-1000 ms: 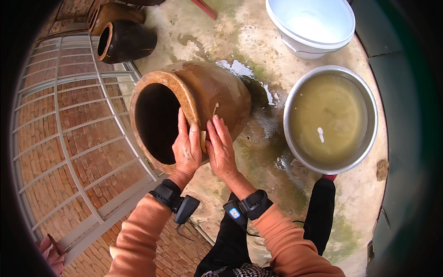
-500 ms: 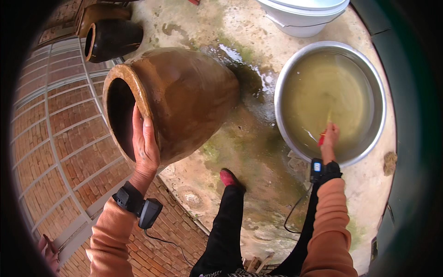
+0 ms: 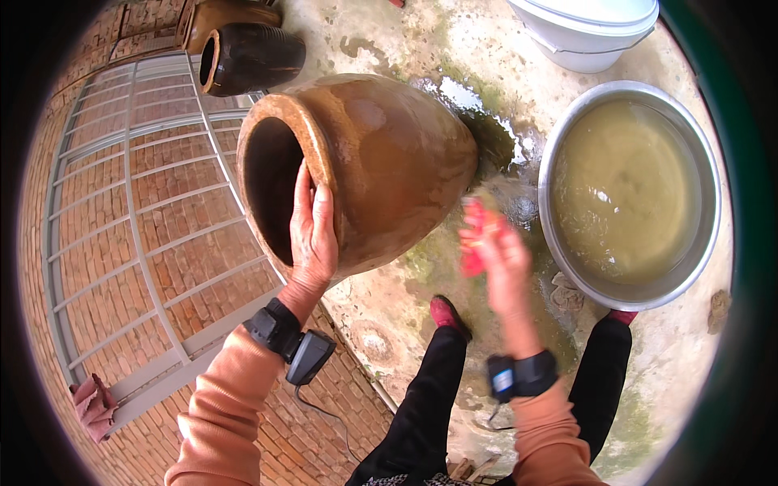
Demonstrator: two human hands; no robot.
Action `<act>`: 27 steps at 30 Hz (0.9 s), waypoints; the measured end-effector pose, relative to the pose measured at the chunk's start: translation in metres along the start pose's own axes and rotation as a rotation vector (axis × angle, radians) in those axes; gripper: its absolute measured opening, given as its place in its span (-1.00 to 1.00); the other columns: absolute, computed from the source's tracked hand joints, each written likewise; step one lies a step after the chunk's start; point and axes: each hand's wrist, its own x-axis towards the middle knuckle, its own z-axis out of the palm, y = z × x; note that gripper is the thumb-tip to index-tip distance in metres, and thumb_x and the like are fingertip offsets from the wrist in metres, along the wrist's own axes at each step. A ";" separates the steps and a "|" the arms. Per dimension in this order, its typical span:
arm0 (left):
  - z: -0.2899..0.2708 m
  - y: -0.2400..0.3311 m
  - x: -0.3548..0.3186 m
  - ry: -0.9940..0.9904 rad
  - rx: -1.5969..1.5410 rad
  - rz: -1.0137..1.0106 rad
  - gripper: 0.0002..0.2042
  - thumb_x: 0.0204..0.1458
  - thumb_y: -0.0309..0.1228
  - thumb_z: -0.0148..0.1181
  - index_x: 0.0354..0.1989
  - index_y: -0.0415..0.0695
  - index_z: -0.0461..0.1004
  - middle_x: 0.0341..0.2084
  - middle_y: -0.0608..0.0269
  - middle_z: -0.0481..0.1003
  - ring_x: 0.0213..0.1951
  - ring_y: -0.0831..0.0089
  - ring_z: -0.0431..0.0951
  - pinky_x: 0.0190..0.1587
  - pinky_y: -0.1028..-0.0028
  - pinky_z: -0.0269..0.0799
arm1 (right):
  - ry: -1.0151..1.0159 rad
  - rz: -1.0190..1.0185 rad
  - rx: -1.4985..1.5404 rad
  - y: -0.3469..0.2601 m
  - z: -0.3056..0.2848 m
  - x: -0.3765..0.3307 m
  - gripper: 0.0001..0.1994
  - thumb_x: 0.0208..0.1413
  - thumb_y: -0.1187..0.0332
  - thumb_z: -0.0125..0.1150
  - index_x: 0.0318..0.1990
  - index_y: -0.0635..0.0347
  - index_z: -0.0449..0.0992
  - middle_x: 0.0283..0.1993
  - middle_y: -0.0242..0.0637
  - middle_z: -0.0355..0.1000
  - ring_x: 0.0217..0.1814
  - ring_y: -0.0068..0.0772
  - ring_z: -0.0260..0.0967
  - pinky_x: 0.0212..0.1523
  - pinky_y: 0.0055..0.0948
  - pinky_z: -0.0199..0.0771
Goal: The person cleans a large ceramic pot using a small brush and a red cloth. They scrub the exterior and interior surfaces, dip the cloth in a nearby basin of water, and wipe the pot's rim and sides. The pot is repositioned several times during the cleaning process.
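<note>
A large brown glazed clay jar point(image 3: 397, 158) lies on its side, its mouth facing left. My left hand point(image 3: 314, 235) grips the near part of the rim, with fingers at the mouth and the thumb on the outer lip. Between the jar and a wide metal basin point(image 3: 549, 235), my right hand point(image 3: 502, 259) is raised, closed on a bright red scrubbing cloth point(image 3: 476, 235); motion blurs both, so the cloth's exact kind is unclear. Cloudy yellowish water point(image 3: 628, 186) fills much of the basin. The jar's inside is dark.
A white lidded bucket point(image 3: 587, 40) stands behind the basin. Two smaller jars, one black point(image 3: 255, 58) and one brown point(image 3: 231, 23), lie at the far left. A metal lattice frame point(image 3: 138, 243) runs along the left over brick paving. The concrete point(image 3: 389, 340) is wet in patches.
My right hand has come out of the basin water and moved left toward the jar with the red cloth. My left hand keeps its grip on the rim. The view has shifted left.
</note>
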 end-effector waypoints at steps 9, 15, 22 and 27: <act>-0.007 -0.006 -0.003 -0.033 -0.094 0.117 -0.54 0.23 -0.22 -0.26 0.20 -0.29 0.13 0.06 0.09 0.32 0.08 0.44 0.29 0.14 0.51 0.11 | 0.016 -0.661 -0.810 0.023 0.144 0.031 -0.53 0.09 0.45 -0.04 0.20 0.20 0.19 0.31 -0.12 0.03 0.33 -0.08 -0.02 0.27 0.01 -0.14; -0.002 0.003 -0.006 0.010 -0.102 0.077 -0.52 0.22 -0.20 -0.25 0.21 -0.28 0.11 0.09 0.07 0.28 0.13 0.44 0.23 0.17 0.50 0.06 | 0.064 -0.669 -0.707 0.041 0.155 -0.028 -0.51 0.10 0.45 -0.06 0.23 0.26 0.13 0.32 -0.02 -0.02 0.36 0.05 -0.11 0.26 0.08 -0.20; 0.003 0.001 -0.002 -0.021 -0.113 0.016 -0.49 0.21 -0.21 -0.21 0.26 -0.22 0.00 0.08 0.10 0.29 0.10 0.45 0.26 0.12 0.55 0.12 | 0.082 -0.838 -0.920 0.019 0.150 0.072 -0.65 0.16 0.28 -0.06 0.08 0.16 0.30 0.19 -0.16 0.21 0.25 -0.18 0.11 0.25 -0.12 -0.05; 0.003 0.008 -0.004 0.007 0.083 -0.035 -0.48 0.20 -0.16 -0.19 0.27 -0.16 -0.01 -0.42 0.32 0.36 -0.47 0.62 0.25 -0.40 0.64 0.23 | 0.250 -0.294 -0.552 0.023 0.106 0.122 -0.59 0.23 0.09 -0.20 0.00 0.24 0.35 0.02 -0.15 0.37 0.13 -0.18 0.26 0.20 -0.32 0.06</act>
